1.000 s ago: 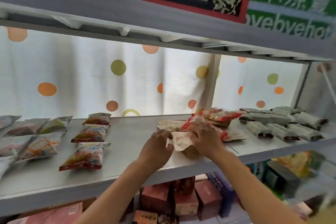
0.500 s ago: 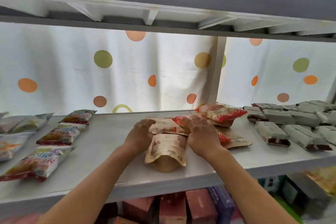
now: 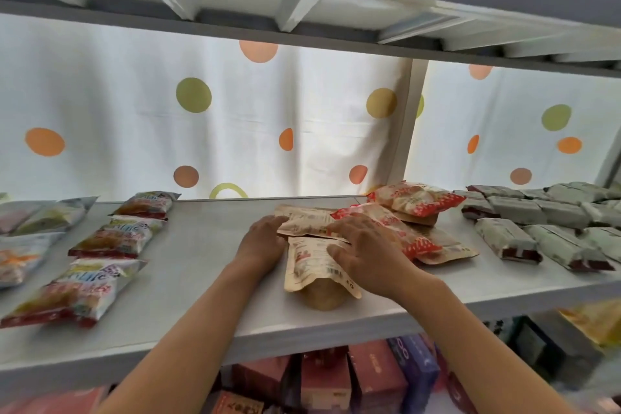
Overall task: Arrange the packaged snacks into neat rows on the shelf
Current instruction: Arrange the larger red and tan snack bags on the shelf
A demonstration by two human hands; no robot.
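Note:
Two brown kraft snack pouches lie one behind the other on the white shelf [image 3: 201,279]: the near pouch [image 3: 311,270] and the far pouch [image 3: 304,220]. My left hand [image 3: 262,245] touches their left edges. My right hand [image 3: 366,252] rests with spread, fairly straight fingers on the near pouch's right side and on the far one. Red-and-white packets [image 3: 415,198] lie in a loose pile over more brown pouches [image 3: 447,247] just right of my hands.
A column of three colourful packets [image 3: 117,239] lies left of centre, with paler packets [image 3: 30,235] at the far left. Grey-green wrapped bars [image 3: 537,225] fill the right end. A shelf board hangs overhead; boxes [image 3: 336,376] stand below.
Both hands slid the near brown pouch toward the shelf front, in line with the pouch behind it. My right hand's fingers have spread flatter. The camera dipped and moved closer.

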